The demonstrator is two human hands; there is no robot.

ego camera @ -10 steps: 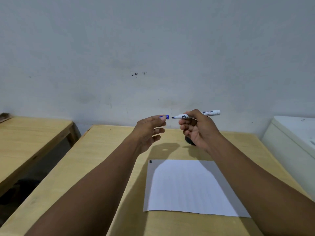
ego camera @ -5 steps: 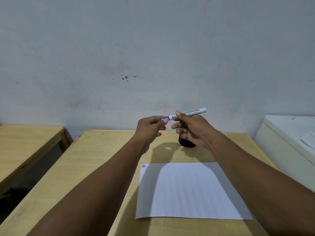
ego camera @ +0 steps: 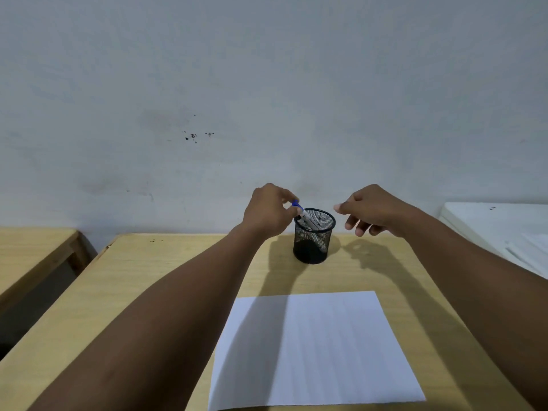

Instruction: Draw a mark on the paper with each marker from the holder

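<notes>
A black mesh holder [ego camera: 313, 237] stands on the wooden table [ego camera: 166, 277] near the wall. A white marker with a blue cap [ego camera: 303, 215] leans inside it, cap up. My left hand [ego camera: 268, 210] pinches the blue cap at the holder's left rim. My right hand [ego camera: 373, 210] hovers just right of the holder, fingers loosely apart and holding nothing. A white sheet of paper [ego camera: 320, 348] lies on the table in front of the holder; my left forearm covers its near-left corner.
A second wooden table [ego camera: 32, 250] stands to the left across a dark gap. A white cabinet or appliance [ego camera: 498, 229] borders the table on the right. A grey wall rises just behind the holder.
The cap went back onto the marker. My left hand carried the capped marker down into the holder. My right hand let go and moved to the right.
</notes>
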